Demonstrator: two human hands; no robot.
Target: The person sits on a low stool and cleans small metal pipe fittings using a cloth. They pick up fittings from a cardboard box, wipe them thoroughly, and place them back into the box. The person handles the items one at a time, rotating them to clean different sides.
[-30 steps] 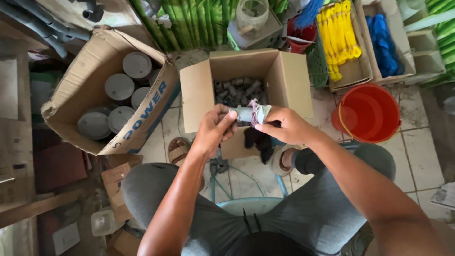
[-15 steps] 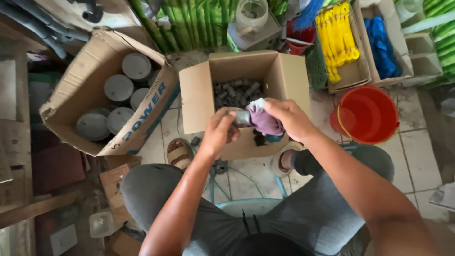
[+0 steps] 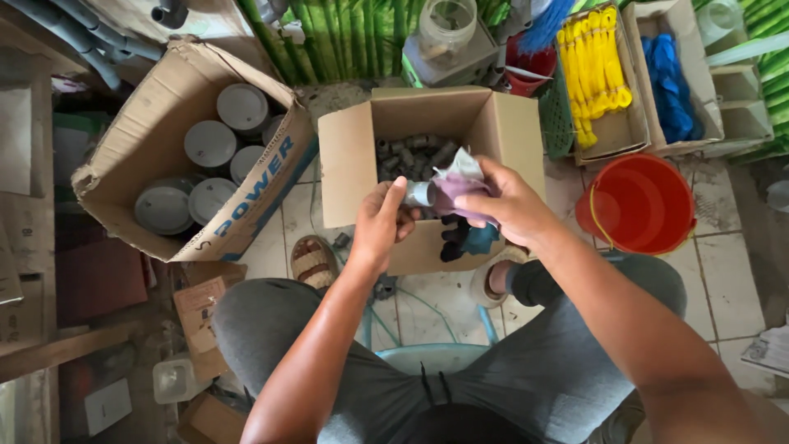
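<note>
Knees in grey trousers (image 3: 271, 329) fill the near edge of the view, the person seated with a pale blue stool rim (image 3: 427, 355) showing between the legs. Both forearms reach forward over the tiled floor (image 3: 723, 271).

Left hand (image 3: 380, 224) is closed around a short grey pipe fitting (image 3: 421, 194), thumb up along its side, the open end facing right. Right hand (image 3: 505, 201) is closed on a crumpled purple-and-white rag (image 3: 456, 182), pressing it against the end of the fitting (the two touch). Both are held just above the near wall of an open cardboard box (image 3: 349, 164).

Inside that box lie many more grey fittings (image 3: 411, 152), heaped toward its far wall. A dark glove or cloth (image 3: 462, 237) hangs just below the hands, against the near wall of the box. Sandalled feet show on the floor at either side, one sandal (image 3: 311, 259) near the box's left corner.

Left of this, a larger cardboard box (image 3: 123, 140) lies tilted, holding round grey caps (image 3: 210, 144). Right of the hands stands a red bucket (image 3: 645, 205) on the tiles.

Farther back: a box of yellow rope bundles (image 3: 596, 62), a box of blue rope (image 3: 670, 78), a clear plastic jar (image 3: 446, 29), green ribbed sheeting (image 3: 345, 37) along the far edge.
</note>
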